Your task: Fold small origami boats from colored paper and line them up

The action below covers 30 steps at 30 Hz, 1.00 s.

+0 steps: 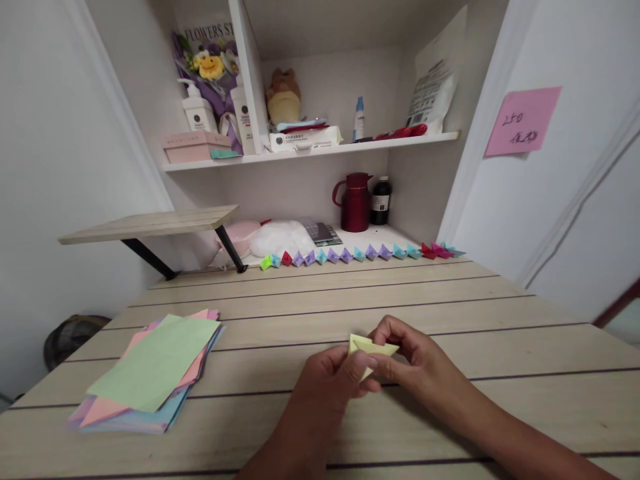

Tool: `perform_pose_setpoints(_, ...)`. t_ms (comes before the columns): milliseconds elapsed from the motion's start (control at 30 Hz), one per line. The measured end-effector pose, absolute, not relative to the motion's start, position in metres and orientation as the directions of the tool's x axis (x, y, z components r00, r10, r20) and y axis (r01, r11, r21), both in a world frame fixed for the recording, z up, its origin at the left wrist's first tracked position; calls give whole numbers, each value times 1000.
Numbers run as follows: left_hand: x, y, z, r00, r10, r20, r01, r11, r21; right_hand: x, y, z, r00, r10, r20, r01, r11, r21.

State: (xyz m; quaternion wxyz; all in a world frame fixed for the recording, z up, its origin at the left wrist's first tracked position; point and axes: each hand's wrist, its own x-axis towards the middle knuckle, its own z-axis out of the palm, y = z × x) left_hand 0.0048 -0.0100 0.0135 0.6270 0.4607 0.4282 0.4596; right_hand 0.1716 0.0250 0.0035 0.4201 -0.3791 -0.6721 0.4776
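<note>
A small piece of folded yellow paper (361, 342) with pointed corners is held between both hands, just above the wooden table. My left hand (334, 377) pinches its lower left side, thumb on the near face. From the right, my right hand (410, 353) grips the other side with thumb and bent fingers. The fingers cover part of the paper's lower edge. Toward the back edge of the table runs a row of several small folded paper boats (347, 255) in purple, blue, red, pink and green.
A stack of coloured paper sheets (155, 367) lies on the left of the table. Behind it stands a small raised wooden shelf (150, 223) on black legs. A red jug (355, 203) and a dark bottle (381, 201) are in the cabinet. A pink note (523, 121) hangs at right.
</note>
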Motion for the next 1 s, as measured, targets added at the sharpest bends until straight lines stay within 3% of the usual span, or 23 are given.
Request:
perform_pose_setpoints(100,3,-7,10,100,991,-90,-122,102,987,170,26,4,-376,902,210,89,261,-961)
perform_pose_setpoints(333,-7,1,9,-39,993,-109,-153,102,983,162,28,3,-433,885,171,-181,101,-978)
perform_pose_setpoints(567,-14,11,-1,-149,986,-69,-122,51,991,164,31,6,-385,898,212,-226,131,-965)
perform_pose_setpoints(867,-19,17,-9,-153,983,-100,-68,90,994,163,33,4,-317,930,185,-161,140,-977)
perform_pose_setpoints(1000,-17,18,-13,-75,989,-124,-64,119,991,162,30,7,-311,905,291,28,314,-949)
